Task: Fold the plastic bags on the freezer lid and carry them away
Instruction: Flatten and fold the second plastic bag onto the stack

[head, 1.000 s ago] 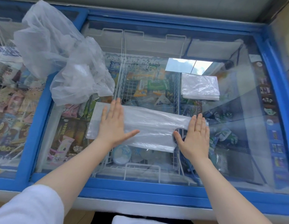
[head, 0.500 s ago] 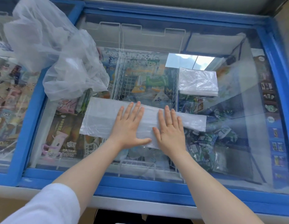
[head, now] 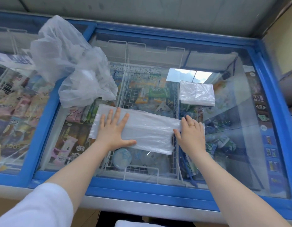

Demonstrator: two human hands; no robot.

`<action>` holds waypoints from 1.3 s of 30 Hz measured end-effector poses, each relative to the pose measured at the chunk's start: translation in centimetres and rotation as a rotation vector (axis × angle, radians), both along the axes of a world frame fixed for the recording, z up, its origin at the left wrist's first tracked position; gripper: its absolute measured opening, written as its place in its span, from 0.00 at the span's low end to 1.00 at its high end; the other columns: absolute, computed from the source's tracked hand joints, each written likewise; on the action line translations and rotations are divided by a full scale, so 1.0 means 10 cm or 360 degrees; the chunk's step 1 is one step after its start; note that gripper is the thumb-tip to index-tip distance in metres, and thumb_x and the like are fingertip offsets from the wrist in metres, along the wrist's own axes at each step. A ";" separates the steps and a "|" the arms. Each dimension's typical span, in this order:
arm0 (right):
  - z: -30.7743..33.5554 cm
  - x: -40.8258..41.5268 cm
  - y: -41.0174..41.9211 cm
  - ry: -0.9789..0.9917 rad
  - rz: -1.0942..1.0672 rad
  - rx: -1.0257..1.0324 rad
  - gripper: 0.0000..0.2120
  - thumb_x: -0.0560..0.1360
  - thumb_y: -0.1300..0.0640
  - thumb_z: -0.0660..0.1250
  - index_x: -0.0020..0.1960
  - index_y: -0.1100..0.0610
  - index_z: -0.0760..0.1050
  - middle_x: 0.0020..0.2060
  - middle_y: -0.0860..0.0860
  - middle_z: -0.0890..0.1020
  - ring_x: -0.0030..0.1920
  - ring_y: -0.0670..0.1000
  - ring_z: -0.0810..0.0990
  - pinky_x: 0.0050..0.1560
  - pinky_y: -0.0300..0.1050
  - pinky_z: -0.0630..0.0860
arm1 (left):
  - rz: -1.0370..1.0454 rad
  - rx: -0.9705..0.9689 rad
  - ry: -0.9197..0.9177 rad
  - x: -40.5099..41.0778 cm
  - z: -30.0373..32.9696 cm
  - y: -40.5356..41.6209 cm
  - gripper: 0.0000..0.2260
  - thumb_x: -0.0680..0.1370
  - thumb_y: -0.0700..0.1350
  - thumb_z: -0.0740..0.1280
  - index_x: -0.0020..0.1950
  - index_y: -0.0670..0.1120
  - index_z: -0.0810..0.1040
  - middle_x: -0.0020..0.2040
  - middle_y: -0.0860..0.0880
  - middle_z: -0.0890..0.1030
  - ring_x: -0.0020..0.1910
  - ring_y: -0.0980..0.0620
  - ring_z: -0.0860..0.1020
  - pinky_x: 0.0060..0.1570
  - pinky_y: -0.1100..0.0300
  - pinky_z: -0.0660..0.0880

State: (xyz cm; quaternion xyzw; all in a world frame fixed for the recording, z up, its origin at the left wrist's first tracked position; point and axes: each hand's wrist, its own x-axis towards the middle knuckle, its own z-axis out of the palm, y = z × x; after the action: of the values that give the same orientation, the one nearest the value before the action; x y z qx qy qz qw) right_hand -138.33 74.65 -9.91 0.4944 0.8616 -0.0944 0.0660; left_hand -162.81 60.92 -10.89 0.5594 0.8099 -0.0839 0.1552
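A clear plastic bag (head: 150, 130) lies flattened into a long strip on the glass freezer lid (head: 240, 145). My left hand (head: 113, 131) presses flat on its left part, fingers spread. At the strip's right end my right hand (head: 191, 135) rests palm down, a ring on one finger, fingertips on the bag's edge. A stack of folded bags (head: 197, 93) sits on the lid further back to the right. Behind and to the left, a crumpled heap of loose bags (head: 73, 63) lies over the blue divider.
The freezer has a blue frame (head: 142, 185) around sliding glass panes, with wire baskets and packaged ice creams below. A second pane (head: 14, 104) lies to the left. A grey wall runs behind, and a yellowish wall (head: 282, 46) stands at the right.
My hands were together at the strip's middle half a second ago. They have slid apart, left hand leftward and right hand to the right end, smoothing the bag.
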 end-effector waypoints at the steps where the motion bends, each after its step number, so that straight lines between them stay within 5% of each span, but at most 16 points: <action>1: 0.04 -0.04 0.05 0.0005 0.0010 0.0081 0.25 0.80 0.44 0.53 0.70 0.59 0.64 0.70 0.57 0.66 0.68 0.59 0.65 0.72 0.54 0.51 | -0.0059 0.0016 -0.0004 0.04 0.04 0.03 0.50 0.57 0.78 0.42 0.74 0.57 0.35 0.74 0.48 0.31 0.73 0.45 0.33 0.70 0.45 0.32; 8: 0.18 -0.11 0.27 -0.0150 0.0048 -0.0170 0.22 0.73 0.39 0.63 0.54 0.57 0.69 0.48 0.53 0.77 0.52 0.58 0.73 0.49 0.50 0.68 | -0.0322 0.0177 -0.0184 0.43 0.14 0.35 0.41 0.73 0.68 0.57 0.76 0.51 0.42 0.77 0.49 0.39 0.75 0.50 0.40 0.71 0.54 0.38; 12: 0.19 -0.04 0.24 0.0014 -0.0055 -0.0491 0.17 0.71 0.46 0.67 0.35 0.55 0.64 0.39 0.51 0.69 0.44 0.56 0.72 0.39 0.47 0.69 | -0.0381 0.0172 -0.0120 0.61 0.10 0.38 0.41 0.74 0.67 0.57 0.76 0.49 0.42 0.76 0.47 0.37 0.75 0.48 0.39 0.71 0.53 0.37; 16: 0.29 0.09 0.21 0.0417 -0.0158 -0.0918 0.11 0.74 0.55 0.67 0.46 0.54 0.64 0.36 0.50 0.70 0.35 0.50 0.70 0.32 0.41 0.63 | -0.0333 0.0154 -0.0171 0.87 -0.03 0.31 0.37 0.71 0.70 0.42 0.75 0.54 0.37 0.76 0.47 0.36 0.75 0.48 0.37 0.71 0.50 0.35; 18: 0.39 0.20 0.19 0.0418 -0.0133 -0.1196 0.17 0.75 0.53 0.67 0.57 0.52 0.61 0.37 0.50 0.72 0.34 0.48 0.71 0.33 0.41 0.66 | -0.0400 0.0128 -0.0149 0.93 -0.10 0.31 0.38 0.66 0.71 0.37 0.73 0.57 0.34 0.75 0.49 0.34 0.74 0.47 0.36 0.70 0.48 0.34; 21: 0.44 0.36 0.13 0.0203 0.0025 -0.1258 0.18 0.76 0.51 0.65 0.61 0.51 0.61 0.42 0.50 0.75 0.39 0.49 0.74 0.39 0.43 0.70 | -0.0573 0.0176 -0.0093 0.97 -0.18 0.31 0.38 0.67 0.72 0.41 0.71 0.57 0.31 0.73 0.50 0.31 0.74 0.48 0.33 0.69 0.48 0.31; 25: 0.36 0.36 -0.02 0.0437 0.0043 -0.1214 0.16 0.76 0.51 0.65 0.59 0.53 0.62 0.40 0.49 0.74 0.36 0.47 0.71 0.32 0.37 0.65 | -0.0781 0.0213 -0.0093 0.93 -0.22 0.28 0.38 0.68 0.73 0.42 0.71 0.59 0.30 0.72 0.52 0.30 0.71 0.50 0.30 0.69 0.50 0.30; 27: 0.32 0.31 -0.05 0.0495 0.0033 -0.1241 0.18 0.76 0.52 0.64 0.61 0.52 0.60 0.33 0.49 0.71 0.30 0.46 0.68 0.28 0.37 0.62 | -0.0803 0.0283 -0.0103 0.89 -0.23 0.26 0.37 0.71 0.73 0.42 0.73 0.58 0.35 0.75 0.50 0.38 0.74 0.49 0.36 0.70 0.50 0.33; 30: 0.28 0.27 -0.05 0.0456 0.0155 -0.1210 0.19 0.77 0.55 0.63 0.64 0.50 0.59 0.28 0.50 0.67 0.27 0.48 0.65 0.28 0.39 0.61 | -0.0505 0.0368 -0.0063 0.84 -0.21 0.17 0.34 0.74 0.67 0.45 0.76 0.54 0.45 0.76 0.46 0.48 0.75 0.48 0.44 0.70 0.52 0.36; 33: 0.22 0.28 0.00 0.0428 0.0328 -0.1034 0.20 0.77 0.60 0.58 0.67 0.48 0.58 0.26 0.52 0.67 0.27 0.52 0.65 0.31 0.46 0.61 | -0.0003 0.0265 -0.0044 0.79 -0.21 0.09 0.37 0.69 0.67 0.36 0.76 0.53 0.42 0.77 0.48 0.41 0.75 0.47 0.39 0.71 0.49 0.36; 36: 0.28 0.27 0.06 0.0409 0.0448 -0.1005 0.15 0.78 0.62 0.54 0.60 0.46 0.68 0.27 0.50 0.68 0.29 0.53 0.65 0.32 0.45 0.62 | 0.0136 0.0218 -0.0059 0.76 -0.18 0.12 0.35 0.70 0.66 0.35 0.76 0.54 0.41 0.77 0.49 0.39 0.75 0.48 0.38 0.71 0.49 0.37; 39: 0.46 0.25 0.07 0.0487 0.0236 -0.1482 0.13 0.77 0.65 0.54 0.47 0.55 0.77 0.27 0.46 0.71 0.24 0.45 0.68 0.25 0.35 0.63 | 0.0079 0.0225 -0.0178 0.75 -0.11 0.16 0.34 0.72 0.65 0.38 0.76 0.54 0.41 0.77 0.50 0.39 0.75 0.50 0.39 0.71 0.52 0.35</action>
State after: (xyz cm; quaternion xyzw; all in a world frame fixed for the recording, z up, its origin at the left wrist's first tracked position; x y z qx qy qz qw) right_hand -135.88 75.39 -5.30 0.3302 0.7605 -0.5359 0.1592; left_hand -155.27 62.52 -11.95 0.5525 0.8175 0.0085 0.1623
